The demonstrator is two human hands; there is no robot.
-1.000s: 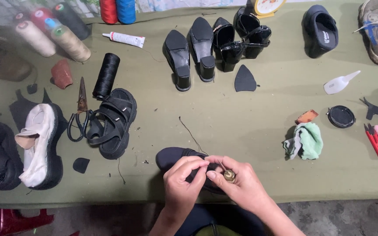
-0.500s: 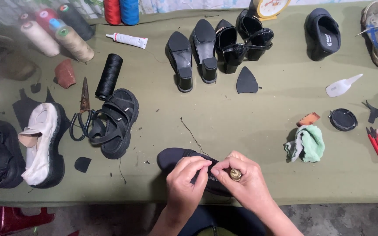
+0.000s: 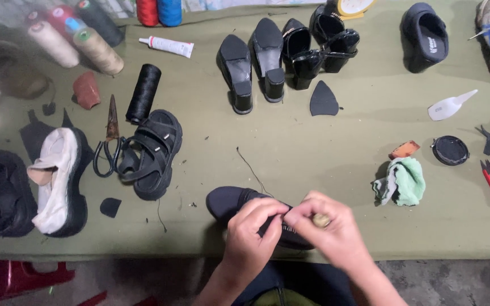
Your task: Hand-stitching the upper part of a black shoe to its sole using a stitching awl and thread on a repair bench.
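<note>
**Olive counter, grey floor below**

Counter (image 3: pixel 324 153) fills most of the view, covered w/ a dull olive-green cloth, slightly creased, dotted w/ small scraps & bits of thread. Its near edge runs straight across the lower part of the view. Below it: grey concrete floor (image 3: pixel 455 280), rough & speckled. At bottom left, a red plastic stool or chair (image 3: pixel 12 277) sits on the floor, partly under the counter edge. Light is soft & even, w/ short, weak shadows. Far edge of counter at top; no wall clearly visible.

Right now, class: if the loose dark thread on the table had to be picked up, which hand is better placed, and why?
The right hand, probably. It lies nearer the thread, while the left hand grips the dark shoe.
</note>
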